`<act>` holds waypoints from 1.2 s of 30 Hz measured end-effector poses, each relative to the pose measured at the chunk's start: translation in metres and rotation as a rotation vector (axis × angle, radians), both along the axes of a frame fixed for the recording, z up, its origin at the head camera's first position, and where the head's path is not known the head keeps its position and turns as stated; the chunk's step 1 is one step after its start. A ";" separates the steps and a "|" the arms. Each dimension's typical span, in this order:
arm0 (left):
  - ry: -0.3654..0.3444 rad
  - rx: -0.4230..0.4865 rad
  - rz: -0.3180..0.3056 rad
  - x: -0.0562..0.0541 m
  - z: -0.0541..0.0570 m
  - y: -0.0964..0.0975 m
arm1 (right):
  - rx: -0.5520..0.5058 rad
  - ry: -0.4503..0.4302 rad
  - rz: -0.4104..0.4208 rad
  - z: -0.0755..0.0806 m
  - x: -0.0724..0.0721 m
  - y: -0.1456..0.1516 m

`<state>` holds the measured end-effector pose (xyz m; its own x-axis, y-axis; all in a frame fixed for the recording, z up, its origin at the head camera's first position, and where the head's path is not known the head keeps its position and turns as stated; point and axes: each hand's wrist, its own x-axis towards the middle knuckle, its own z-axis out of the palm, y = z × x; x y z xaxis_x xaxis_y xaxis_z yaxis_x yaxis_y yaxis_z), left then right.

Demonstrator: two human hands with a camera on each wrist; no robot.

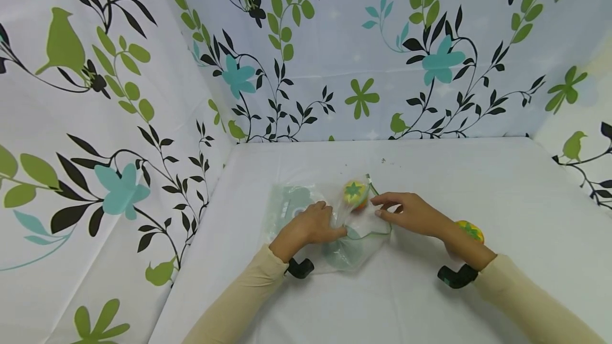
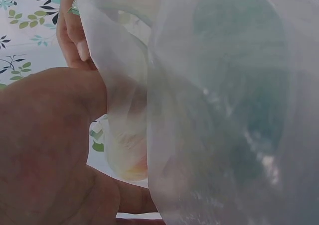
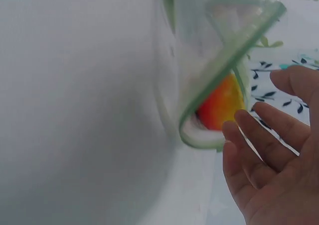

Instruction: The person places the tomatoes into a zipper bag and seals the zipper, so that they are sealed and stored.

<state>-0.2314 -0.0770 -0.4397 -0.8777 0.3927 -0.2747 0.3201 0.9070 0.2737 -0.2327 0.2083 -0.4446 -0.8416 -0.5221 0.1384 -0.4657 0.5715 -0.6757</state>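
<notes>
A clear zip bag with a green-edged mouth lies on the white table, its opening toward the right. My left hand grips the bag's upper layer; in the left wrist view the cloudy plastic hides part of the fingers. Inside, near the mouth, sits a round yellow and orange toy fruit with a green star-shaped top. The right hand is beside the mouth, fingers loosely bent and holding nothing. From the right wrist view, the toy's red-orange side shows through the gaping green edge.
A second yellow and green toy lies on the table, partly hidden behind the right forearm. Dark wrist cameras sit under both wrists. Cloth with leaf and bird prints hangs behind and at the sides of the white table.
</notes>
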 end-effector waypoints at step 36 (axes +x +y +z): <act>-0.019 0.003 -0.002 0.001 -0.001 -0.002 | 0.093 -0.034 -0.217 0.002 0.071 0.171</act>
